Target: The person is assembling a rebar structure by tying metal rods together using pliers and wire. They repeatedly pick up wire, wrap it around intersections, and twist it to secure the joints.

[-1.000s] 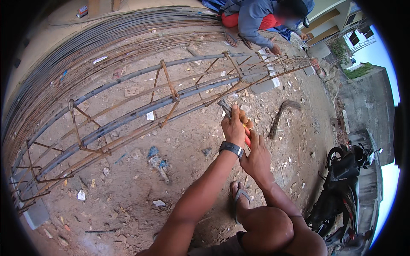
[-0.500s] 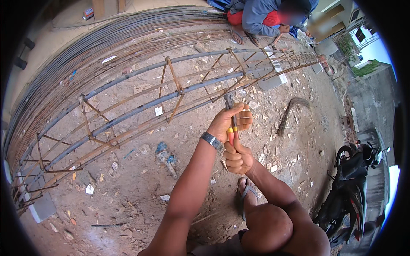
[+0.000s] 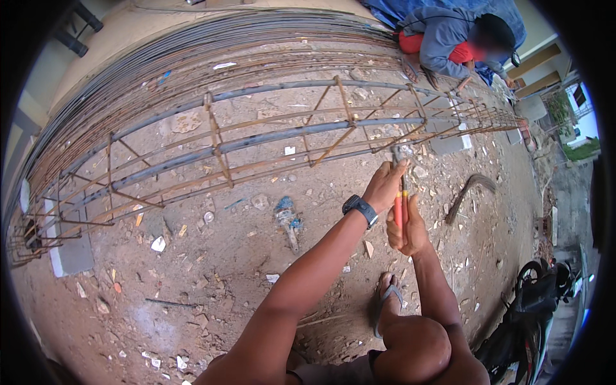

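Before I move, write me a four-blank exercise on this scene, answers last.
The right hand grips the tool by its red ____.
The watch is on the ____ arm.
The motorbike is mainly coloured ____.
The tarp near the crouching person is coloured ____.

Missing words: handles; left; black; blue.

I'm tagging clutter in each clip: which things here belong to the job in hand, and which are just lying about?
Likely the job:
red-handled tool, in the right hand, left hand by its head
steel bar cage
possibly the wire-like bundle

Likely just about:
motorbike
blue-stained object
short dark rod
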Motion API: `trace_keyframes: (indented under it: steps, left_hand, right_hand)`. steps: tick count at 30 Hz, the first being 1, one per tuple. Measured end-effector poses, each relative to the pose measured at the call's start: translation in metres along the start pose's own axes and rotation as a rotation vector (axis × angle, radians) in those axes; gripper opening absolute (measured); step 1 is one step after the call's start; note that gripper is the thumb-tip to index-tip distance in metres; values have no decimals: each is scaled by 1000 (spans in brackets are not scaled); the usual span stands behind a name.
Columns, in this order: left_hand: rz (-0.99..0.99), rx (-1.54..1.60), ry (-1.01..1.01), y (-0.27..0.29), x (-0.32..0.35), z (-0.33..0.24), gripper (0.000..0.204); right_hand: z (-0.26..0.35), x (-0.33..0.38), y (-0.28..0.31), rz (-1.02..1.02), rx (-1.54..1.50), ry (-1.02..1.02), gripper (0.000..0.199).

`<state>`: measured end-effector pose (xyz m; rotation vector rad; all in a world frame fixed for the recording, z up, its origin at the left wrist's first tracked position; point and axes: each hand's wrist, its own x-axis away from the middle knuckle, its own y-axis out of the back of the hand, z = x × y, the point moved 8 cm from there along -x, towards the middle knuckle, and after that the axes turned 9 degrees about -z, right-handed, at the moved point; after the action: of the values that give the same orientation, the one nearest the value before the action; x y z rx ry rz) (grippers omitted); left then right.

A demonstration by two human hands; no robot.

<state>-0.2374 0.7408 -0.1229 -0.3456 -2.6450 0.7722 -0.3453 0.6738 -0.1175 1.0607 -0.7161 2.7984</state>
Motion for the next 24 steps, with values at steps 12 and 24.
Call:
trace_keyframes:
  steps: [12,24]
  left_hand:
    - [-226,-813,-618,75,62,-74,11]
    - [227,-662,-95,147,97,-93,15]
  right_hand:
    - [-18,-21,-21,-66,172,283,41]
    - [-22,-12,-29,432,-128,138,83]
